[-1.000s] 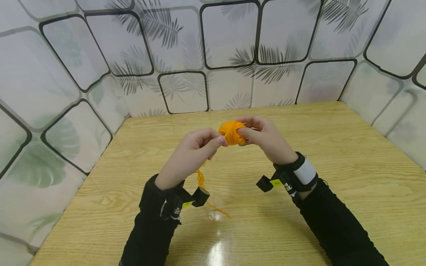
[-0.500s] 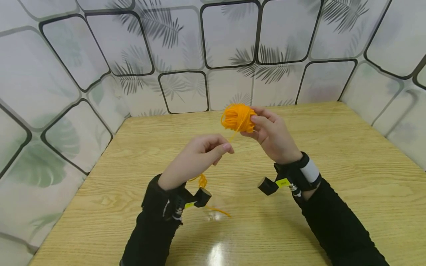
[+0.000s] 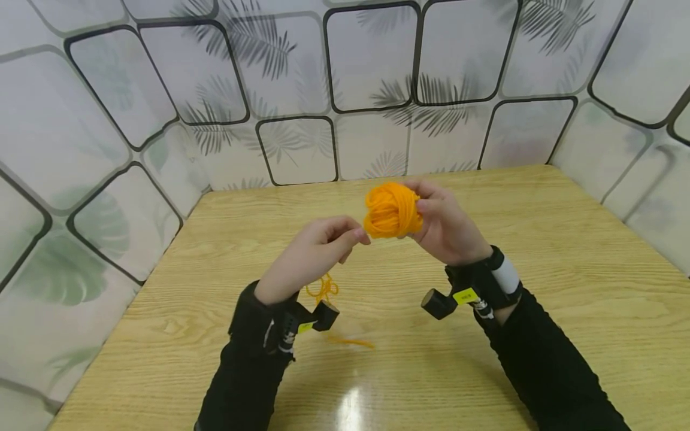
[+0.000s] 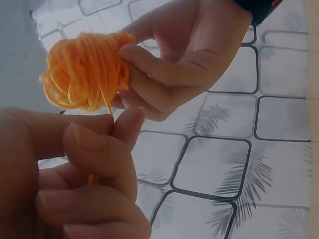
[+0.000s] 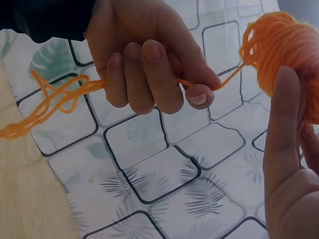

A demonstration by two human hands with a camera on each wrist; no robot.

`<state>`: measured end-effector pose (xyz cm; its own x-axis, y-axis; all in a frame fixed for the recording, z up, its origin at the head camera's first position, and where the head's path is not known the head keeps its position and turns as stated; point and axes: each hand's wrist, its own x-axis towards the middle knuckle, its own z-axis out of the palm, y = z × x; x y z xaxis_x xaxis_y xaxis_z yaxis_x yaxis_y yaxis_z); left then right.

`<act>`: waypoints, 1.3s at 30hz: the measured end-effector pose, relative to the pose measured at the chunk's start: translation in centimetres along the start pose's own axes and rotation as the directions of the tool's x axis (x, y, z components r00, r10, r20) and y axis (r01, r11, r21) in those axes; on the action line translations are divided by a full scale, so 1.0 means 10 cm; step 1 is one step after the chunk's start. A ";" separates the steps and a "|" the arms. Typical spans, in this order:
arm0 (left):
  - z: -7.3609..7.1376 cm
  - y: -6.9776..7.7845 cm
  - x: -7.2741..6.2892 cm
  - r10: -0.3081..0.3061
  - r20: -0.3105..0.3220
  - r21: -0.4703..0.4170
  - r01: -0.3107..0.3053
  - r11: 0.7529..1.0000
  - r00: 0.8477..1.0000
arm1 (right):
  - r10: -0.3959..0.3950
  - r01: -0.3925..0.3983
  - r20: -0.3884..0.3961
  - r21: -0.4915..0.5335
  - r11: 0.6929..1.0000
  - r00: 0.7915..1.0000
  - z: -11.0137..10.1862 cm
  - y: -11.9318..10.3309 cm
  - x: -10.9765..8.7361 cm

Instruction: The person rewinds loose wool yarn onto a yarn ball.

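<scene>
My right hand (image 3: 450,224) grips an orange ball of yarn (image 3: 392,211) by its right end, above the table. Thumb and forefinger of my left hand (image 3: 315,254) pinch the yarn strand just left of the ball. In the right wrist view, a short strand (image 5: 232,77) runs from the ball to those fingertips, passes under the curled fingers and comes out as loose loops (image 5: 65,97). Seen from the left wrist, the ball (image 4: 87,72) has strands wound round its middle and loose loops at one end. Below my left hand, loose yarn loops (image 3: 323,288) hang.
The wooden table (image 3: 539,335) lies under both hands. A yarn tail (image 3: 351,342) shows over it near the left wrist camera (image 3: 325,315). Walls covered in a leaf-and-frame pattern (image 3: 372,54) stand at the back and sides.
The right hand lifts and turns the ball, then lowers it a little, so more of its side shows. The left hand dips, then rises back close to the ball, still pinching the strand.
</scene>
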<state>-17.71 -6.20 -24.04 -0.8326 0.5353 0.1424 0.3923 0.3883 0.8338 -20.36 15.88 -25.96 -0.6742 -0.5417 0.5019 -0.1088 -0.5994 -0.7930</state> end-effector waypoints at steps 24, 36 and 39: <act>-0.04 0.02 -0.01 -0.069 -0.111 -0.110 0.057 0.992 0.991 | 0.271 -0.160 0.289 -0.355 0.921 0.918 -0.02 -0.02 0.01; -0.05 0.04 -0.04 -0.040 -0.092 -0.122 0.028 0.992 0.995 | 0.383 -0.263 0.078 -0.602 0.754 0.921 0.05 -0.01 0.02; -0.05 0.05 -0.05 -0.030 -0.094 -0.113 0.020 0.993 0.995 | 0.389 -0.279 0.028 -0.649 0.708 0.921 0.07 0.00 0.03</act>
<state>-17.31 -6.59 -23.44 -0.8771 0.4504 0.1666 0.3293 0.3115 0.8914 -20.06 15.38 -25.57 -0.6430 -0.7481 0.1638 -0.3629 0.1094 -0.9254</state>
